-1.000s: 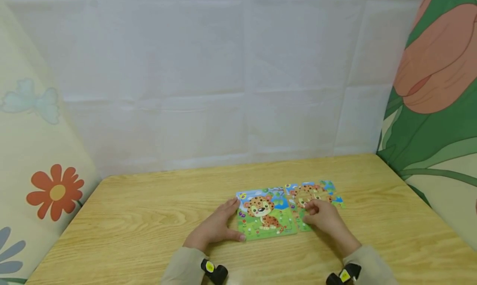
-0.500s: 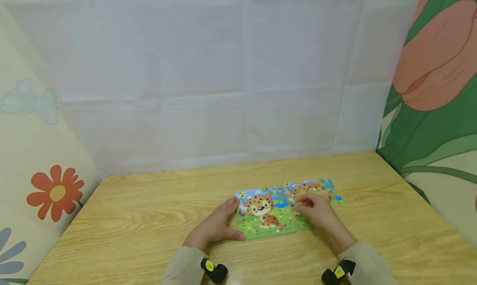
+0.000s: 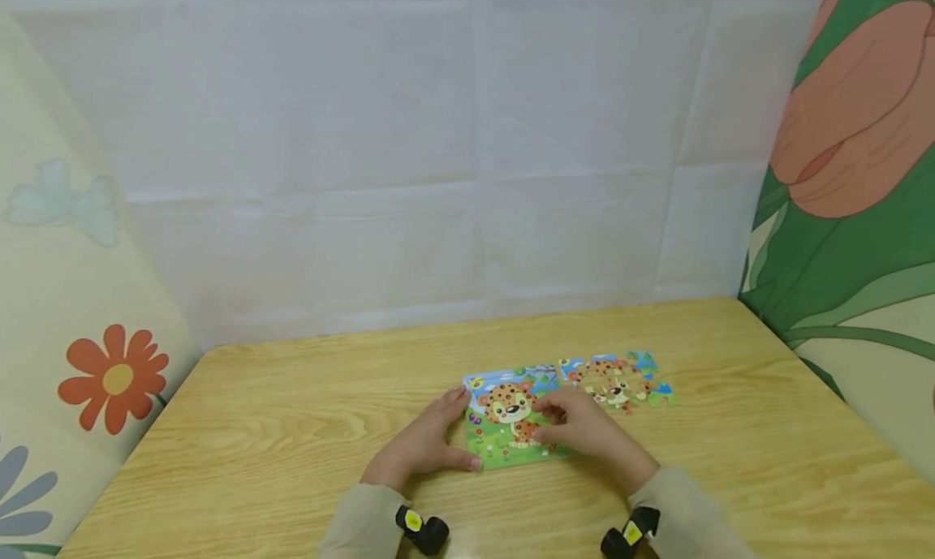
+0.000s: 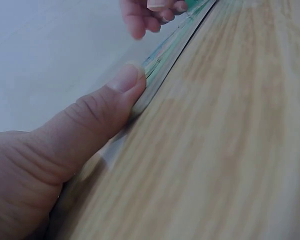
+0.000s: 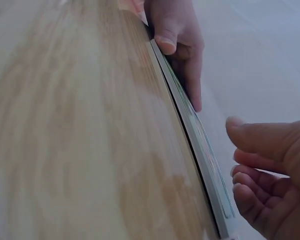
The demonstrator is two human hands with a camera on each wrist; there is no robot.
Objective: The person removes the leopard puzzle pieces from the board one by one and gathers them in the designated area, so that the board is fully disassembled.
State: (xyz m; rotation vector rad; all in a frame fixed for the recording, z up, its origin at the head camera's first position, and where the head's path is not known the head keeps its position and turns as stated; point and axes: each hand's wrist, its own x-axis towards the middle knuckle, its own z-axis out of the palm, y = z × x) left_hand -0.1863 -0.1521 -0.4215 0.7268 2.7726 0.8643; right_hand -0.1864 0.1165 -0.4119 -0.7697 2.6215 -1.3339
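In the head view a square puzzle board (image 3: 497, 445) with a sitting spotted leopard cub lies on the table. My left hand (image 3: 420, 441) is at its left side, fingers stretched along that edge and thumb at the near corner. The left wrist view has this thumb (image 4: 107, 100) against the board's edge. Over the right part of the board hovers my right hand (image 3: 580, 421), fingers loosely bent. In the right wrist view its thumb and fingers (image 5: 265, 137) are apart, nothing visible between them. Just right of the board lie jigsaw pieces (image 3: 643, 364) with a similar leopard picture, partly behind the right hand.
The wood-grain table (image 3: 307, 413) ends at a white sheet (image 3: 336, 161) hung behind it. Walls painted with flowers stand at left and right, including a red flower (image 3: 117, 378). Each sleeved wrist carries a small black camera (image 3: 424, 531).
My right hand has moved left from the jigsaw pieces to over the puzzle board, uncovering more of the pieces. The left hand and the board have stayed put.
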